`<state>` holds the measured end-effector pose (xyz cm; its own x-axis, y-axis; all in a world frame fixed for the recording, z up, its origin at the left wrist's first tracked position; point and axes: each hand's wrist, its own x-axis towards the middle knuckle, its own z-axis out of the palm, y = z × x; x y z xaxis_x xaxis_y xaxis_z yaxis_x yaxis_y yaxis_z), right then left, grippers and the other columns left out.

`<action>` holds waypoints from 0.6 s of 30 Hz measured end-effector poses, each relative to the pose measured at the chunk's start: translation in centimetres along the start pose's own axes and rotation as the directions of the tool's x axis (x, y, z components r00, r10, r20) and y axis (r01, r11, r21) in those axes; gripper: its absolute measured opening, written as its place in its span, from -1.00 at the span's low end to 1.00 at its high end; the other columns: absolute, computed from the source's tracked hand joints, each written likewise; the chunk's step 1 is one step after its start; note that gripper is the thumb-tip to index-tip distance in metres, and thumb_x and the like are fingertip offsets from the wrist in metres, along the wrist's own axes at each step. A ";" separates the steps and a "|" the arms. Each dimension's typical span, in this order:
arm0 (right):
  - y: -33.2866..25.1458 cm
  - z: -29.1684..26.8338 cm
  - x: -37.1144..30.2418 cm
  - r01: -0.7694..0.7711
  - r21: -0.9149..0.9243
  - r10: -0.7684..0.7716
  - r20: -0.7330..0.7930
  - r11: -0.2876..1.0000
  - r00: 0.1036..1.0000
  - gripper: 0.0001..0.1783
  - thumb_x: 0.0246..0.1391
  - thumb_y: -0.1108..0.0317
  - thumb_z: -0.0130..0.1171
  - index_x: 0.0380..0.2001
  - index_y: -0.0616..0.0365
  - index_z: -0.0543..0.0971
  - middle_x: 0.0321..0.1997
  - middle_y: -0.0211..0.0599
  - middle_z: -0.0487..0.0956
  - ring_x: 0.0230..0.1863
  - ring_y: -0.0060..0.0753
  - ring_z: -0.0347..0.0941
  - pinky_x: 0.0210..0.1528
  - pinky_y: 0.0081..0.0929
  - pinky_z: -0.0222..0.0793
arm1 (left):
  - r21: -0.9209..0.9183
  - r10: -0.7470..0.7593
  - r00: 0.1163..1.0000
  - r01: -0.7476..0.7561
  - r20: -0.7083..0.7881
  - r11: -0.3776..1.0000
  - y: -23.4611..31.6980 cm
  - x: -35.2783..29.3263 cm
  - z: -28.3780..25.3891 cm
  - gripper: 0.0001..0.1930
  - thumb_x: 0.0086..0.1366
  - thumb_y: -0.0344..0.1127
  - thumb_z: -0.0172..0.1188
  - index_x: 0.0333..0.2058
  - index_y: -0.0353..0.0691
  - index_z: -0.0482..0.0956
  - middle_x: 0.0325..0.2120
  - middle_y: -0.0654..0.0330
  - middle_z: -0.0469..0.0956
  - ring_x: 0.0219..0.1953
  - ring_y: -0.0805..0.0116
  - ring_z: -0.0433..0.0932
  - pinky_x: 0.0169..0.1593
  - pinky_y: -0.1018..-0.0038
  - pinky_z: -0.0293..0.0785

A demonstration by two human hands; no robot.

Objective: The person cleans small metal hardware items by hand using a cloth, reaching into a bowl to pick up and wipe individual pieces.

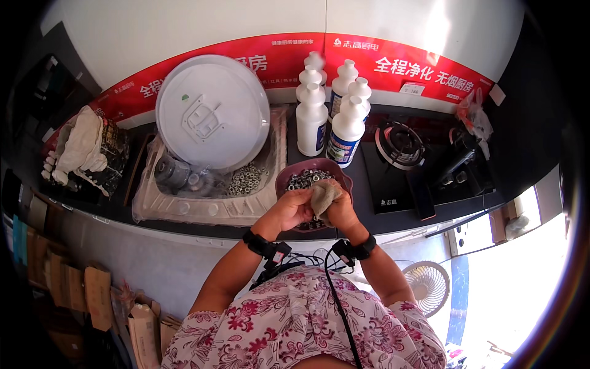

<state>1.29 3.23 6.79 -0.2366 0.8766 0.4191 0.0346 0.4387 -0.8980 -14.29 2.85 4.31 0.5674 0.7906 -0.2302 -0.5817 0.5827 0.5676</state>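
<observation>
Tabletop (363,195): dark, long, runs out both sides of grips. On it: maroon bowl (281,182), directly below left grip (291,209) and right grip (342,212). Pale plastic-wrapped basin (178,210), left of left grip. White bottles (312,126), upright cluster, just beyond grips. Black gas stove (393,187), right of right grip. Dark patterned package (117,144), far left of left grip.

White wall (184,31), red banner (442,71), dark counter (364,198), grey floor (160,246); strong glare (516,283) lower right.

White bottles (347,130) stand beside a black stove (382,178).
</observation>
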 end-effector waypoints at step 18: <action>-0.7 -0.5 0.2 -0.203 0.195 0.186 0.102 0.959 0.977 -0.70 -0.18 0.56 0.06 -0.26 0.19 0.43 -0.31 -0.34 0.46 -0.29 -0.51 0.38 -0.24 -0.61 0.30 | -0.035 0.071 0.997 -0.070 0.029 0.997 0.0 0.0 0.1 -0.75 0.13 -0.30 0.05 -0.22 -0.25 0.37 -0.30 0.21 0.46 -0.24 0.37 0.45 -0.11 0.39 0.38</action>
<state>1.67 3.17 7.54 -0.3242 0.9180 0.2284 -0.1084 0.2038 -0.9730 -14.26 2.85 4.39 0.5417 0.8240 -0.1661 -0.6401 0.5324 0.5539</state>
